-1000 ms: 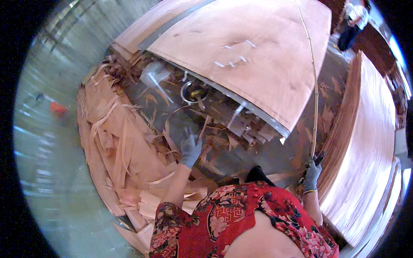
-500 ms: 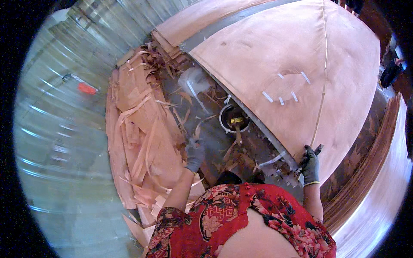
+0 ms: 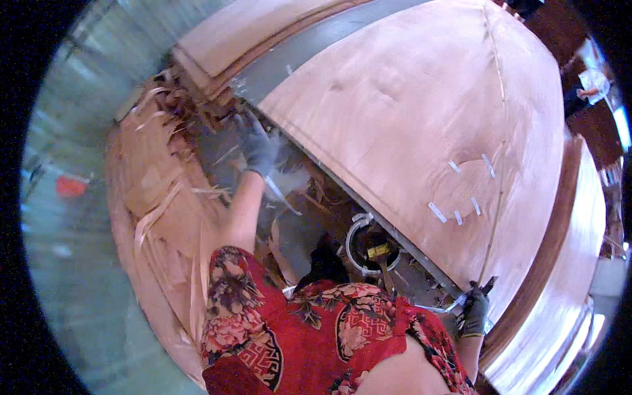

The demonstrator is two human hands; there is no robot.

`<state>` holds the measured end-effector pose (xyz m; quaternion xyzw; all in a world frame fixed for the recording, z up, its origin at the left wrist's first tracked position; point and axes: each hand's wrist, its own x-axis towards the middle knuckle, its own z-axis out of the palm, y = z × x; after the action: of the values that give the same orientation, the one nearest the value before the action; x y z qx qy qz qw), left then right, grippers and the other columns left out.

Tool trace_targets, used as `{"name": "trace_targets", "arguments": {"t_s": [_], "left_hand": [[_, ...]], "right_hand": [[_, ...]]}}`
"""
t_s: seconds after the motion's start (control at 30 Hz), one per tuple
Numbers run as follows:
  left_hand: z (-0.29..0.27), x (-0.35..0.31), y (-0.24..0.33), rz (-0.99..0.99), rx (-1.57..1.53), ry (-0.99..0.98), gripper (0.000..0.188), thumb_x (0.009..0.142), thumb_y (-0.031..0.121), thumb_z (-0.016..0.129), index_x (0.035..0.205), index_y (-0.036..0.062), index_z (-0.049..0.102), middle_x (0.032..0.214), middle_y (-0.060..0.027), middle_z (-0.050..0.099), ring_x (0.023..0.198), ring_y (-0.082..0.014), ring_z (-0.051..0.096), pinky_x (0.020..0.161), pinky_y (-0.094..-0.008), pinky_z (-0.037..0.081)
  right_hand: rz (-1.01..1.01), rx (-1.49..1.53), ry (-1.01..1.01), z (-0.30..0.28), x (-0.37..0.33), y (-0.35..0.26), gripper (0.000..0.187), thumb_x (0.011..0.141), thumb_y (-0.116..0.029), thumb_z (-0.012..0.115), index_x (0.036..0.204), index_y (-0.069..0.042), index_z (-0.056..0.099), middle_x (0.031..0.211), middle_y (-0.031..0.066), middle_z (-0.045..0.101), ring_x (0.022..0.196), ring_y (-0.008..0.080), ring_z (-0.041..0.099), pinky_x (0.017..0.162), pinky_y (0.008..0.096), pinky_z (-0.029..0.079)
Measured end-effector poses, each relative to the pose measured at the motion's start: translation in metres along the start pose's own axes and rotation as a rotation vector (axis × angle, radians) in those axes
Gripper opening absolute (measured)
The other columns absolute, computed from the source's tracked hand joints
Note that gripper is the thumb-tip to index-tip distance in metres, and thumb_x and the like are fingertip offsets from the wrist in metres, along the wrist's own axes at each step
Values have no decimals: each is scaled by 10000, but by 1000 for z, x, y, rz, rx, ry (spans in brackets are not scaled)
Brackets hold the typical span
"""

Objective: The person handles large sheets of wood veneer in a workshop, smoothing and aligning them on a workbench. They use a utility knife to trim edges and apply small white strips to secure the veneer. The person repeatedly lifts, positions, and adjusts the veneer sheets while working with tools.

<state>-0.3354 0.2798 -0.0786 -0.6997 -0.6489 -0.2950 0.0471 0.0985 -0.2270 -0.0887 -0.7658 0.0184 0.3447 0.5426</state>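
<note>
Near the far-left corner of the wood sheet point(image 3: 382, 125), our left hand point(image 3: 257, 146) is now reaching farther forward than a second ago, fingers extended, open; our right hand point(image 3: 474, 309) is gripping the thin stick point(image 3: 494, 240) lying across the sheet, so we're spanning its edge.

Ahead I have the wood sheet point(image 3: 368, 118), a stick point(image 3: 500, 191) lying lengthwise over its right side, tape strips point(image 3: 437, 212) left of the stick. I see a scrap heap point(image 3: 158, 224) left, a stack point(image 3: 559, 276) right, and a container point(image 3: 351, 249) beside the sheet's near-left edge.
</note>
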Motion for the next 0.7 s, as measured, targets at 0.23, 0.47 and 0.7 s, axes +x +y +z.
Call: {"name": "trace_targets", "arguments": {"t_s": [0.23, 0.47, 0.7], "left_hand": [[35, 96, -30, -31, 263, -320, 951, 721, 457, 618, 1379, -8, 114, 1404, -241, 191, 1332, -355, 91, 1034, -480, 186], [82, 119, -68, -50, 126, -319, 847, 678, 377, 684, 1317, -9, 283, 1184, -220, 502, 1154, -369, 428, 935, -441, 341], [-8, 98, 61, -168, -1258, -648, 273, 724, 135, 667, 924, -17, 560, 815, -48, 588, 725, -143, 544, 651, -267, 453]], "right_hand": [[104, -19, 16, 92, -78, 4, 182, 821, -184, 600, 955, -60, 596, 608, -13, 519, 405, 78, 390, 370, 223, 311], [172, 5, -37, 142, -110, 6, 246, 836, -212, 584, 1024, -52, 584, 599, -9, 485, 398, 70, 378, 366, 196, 304], [-145, -3, 144, 154, -107, 39, 218, 848, -143, 548, 1038, -38, 568, 610, -9, 496, 449, 55, 405, 394, 211, 328]]}}
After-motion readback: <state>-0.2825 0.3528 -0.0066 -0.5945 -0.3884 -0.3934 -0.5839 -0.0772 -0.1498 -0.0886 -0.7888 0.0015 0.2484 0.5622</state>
